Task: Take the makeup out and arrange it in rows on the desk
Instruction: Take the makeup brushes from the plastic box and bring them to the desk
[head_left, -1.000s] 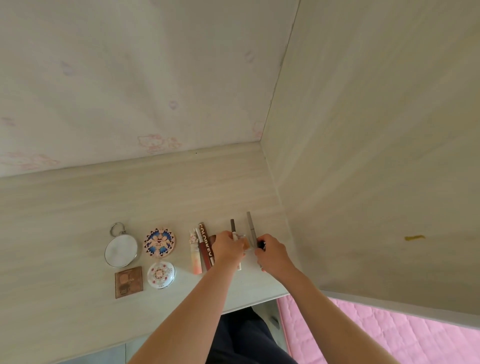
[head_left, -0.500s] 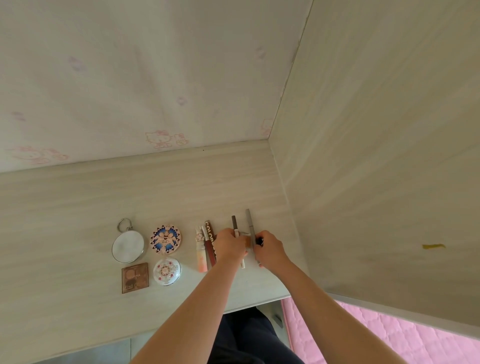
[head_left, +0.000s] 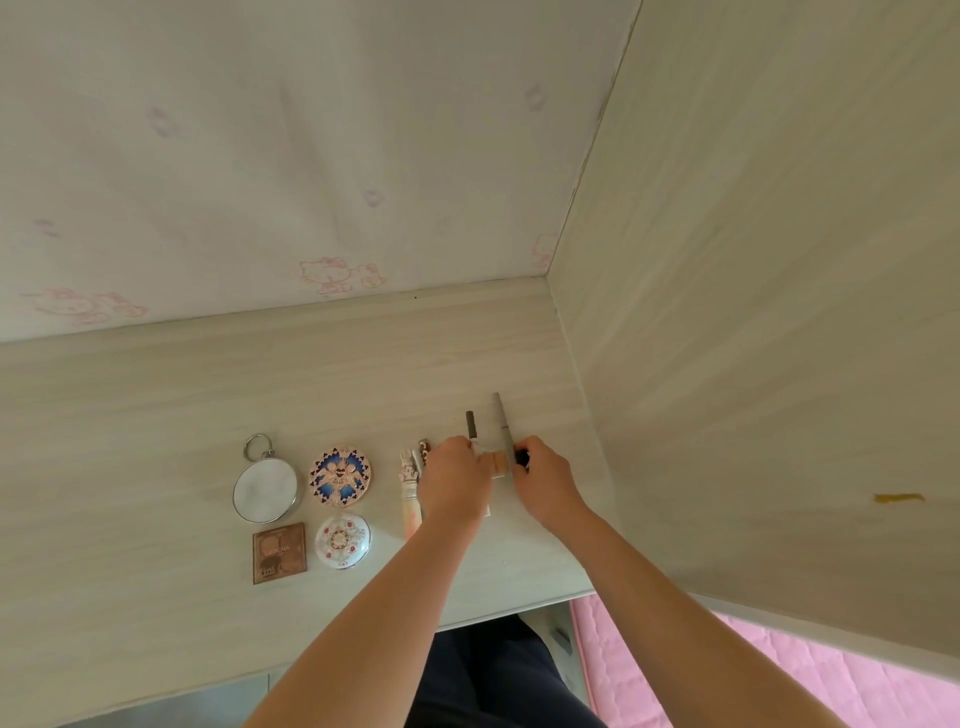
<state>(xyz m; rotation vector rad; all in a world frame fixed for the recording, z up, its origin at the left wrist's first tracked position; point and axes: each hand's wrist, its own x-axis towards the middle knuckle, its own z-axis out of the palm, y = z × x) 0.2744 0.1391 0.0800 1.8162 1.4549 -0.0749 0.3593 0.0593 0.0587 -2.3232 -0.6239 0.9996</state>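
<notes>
Far left on the pale wooden desk (head_left: 156, 415): a round mirror (head_left: 265, 492) with a ring on top, and just below it a small brown square palette (head_left: 279, 553). Next over, a round case with a blue flower pattern (head_left: 340, 475), and a white round case with red dots (head_left: 342, 540) right under it. Then a pink tube (head_left: 410, 499) lying straight, tight beside a thin white stick (head_left: 417, 460) and a brown tube (head_left: 424, 448), both mostly hidden. Left hand (head_left: 457, 480) curled down over the sticks, fingers on a small tan piece (head_left: 497, 463); real grip or just a touch, cannot tell. Dark short pencil (head_left: 471, 425) poking out past that hand. Long grey pencil (head_left: 503, 423) just right of it. Right hand (head_left: 545, 480) curled, fingertips pinching something small and black (head_left: 522, 458) beside the grey pencil. Tall wooden panel (head_left: 779, 312) on the right, pink mat (head_left: 779, 680) low at the corner.
</notes>
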